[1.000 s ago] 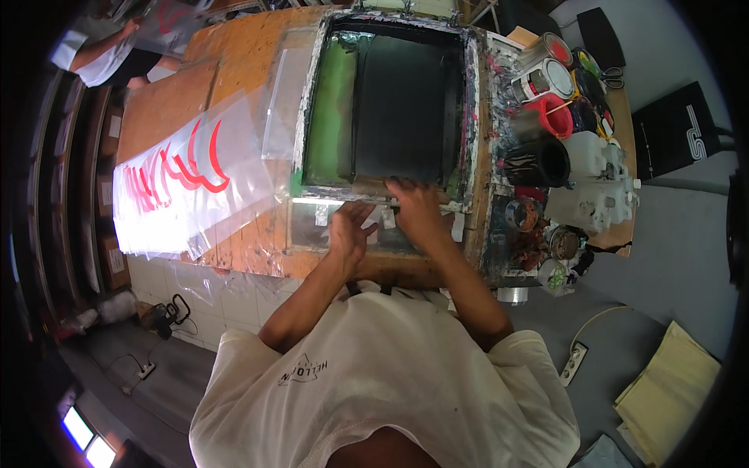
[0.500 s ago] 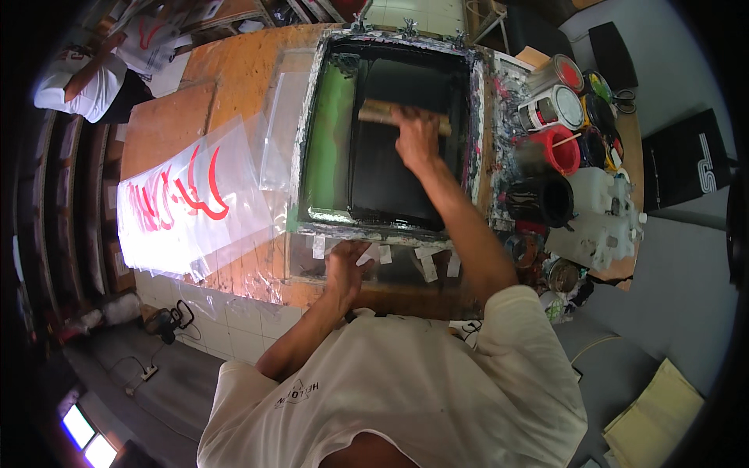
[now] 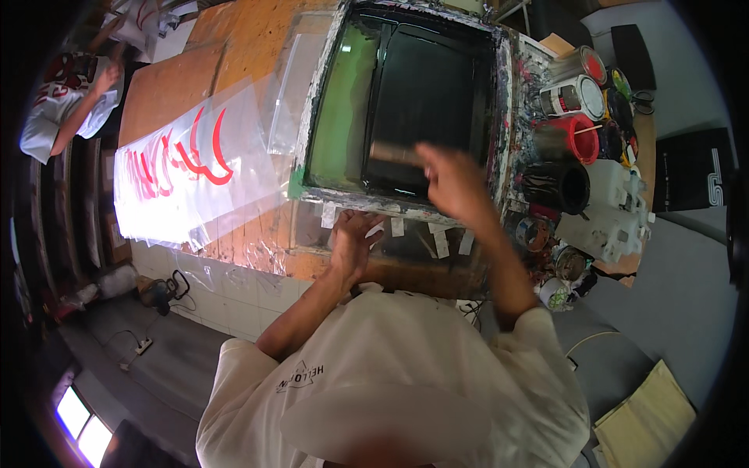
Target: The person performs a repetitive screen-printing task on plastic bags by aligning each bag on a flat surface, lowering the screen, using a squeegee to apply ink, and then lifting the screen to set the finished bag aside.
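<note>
Nearest, the left hand (image 3: pixel 353 236) lies flat, fingers spread and gripping nothing, on the clear sheet taped at the near edge of the printing screen (image 3: pixel 406 105), its forearm rising from the lower edge at a slant. Just beyond and to the right, the right hand (image 3: pixel 452 181) is blurred with motion over the near end of the screen; its fingers are closed around the squeegee (image 3: pixel 394 153), a flat wooden bar lying across the dark, inked mesh close to the frame's near rail. The right arm is bent at the elbow and reaches up and inward.

Short white tape strips (image 3: pixel 439 241) hang along the near rail. To the left, on the wooden table (image 3: pixel 242 47), lies a stack of clear plastic sheets (image 3: pixel 179 179) with curved red shapes printed on them. To the right stand open round ink tins (image 3: pixel 573 97), a red tub (image 3: pixel 581 136) and a black tub (image 3: pixel 566 186). Far left, another person (image 3: pixel 66 109) in white bends over.
</note>
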Available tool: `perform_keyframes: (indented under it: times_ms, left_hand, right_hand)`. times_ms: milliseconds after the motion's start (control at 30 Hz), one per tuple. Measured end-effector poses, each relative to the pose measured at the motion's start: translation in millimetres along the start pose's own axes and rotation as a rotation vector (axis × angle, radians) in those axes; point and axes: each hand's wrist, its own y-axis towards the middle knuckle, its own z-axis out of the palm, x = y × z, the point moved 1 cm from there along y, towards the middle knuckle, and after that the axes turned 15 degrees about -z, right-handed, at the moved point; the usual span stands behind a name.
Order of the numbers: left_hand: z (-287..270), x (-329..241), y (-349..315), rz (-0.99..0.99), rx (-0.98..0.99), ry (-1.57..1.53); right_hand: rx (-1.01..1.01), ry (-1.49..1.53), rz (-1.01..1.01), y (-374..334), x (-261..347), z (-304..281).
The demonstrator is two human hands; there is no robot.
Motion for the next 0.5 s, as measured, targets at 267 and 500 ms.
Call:
perform_keyframes:
  times_ms: [267, 500]
  left_hand:
    - [59.7, -57.3, -65.2, 0.138, 0.224, 0.047]
    - [114.0, -135.8, -72.0, 0.429, 0.675, 0.133]
  right_hand:
    - [-0.330, -0.505, -0.153, -36.7, 92.8, -20.2]
    - [-0.608, -0.584, -0.443, 27.0, 90.8, -136.4]
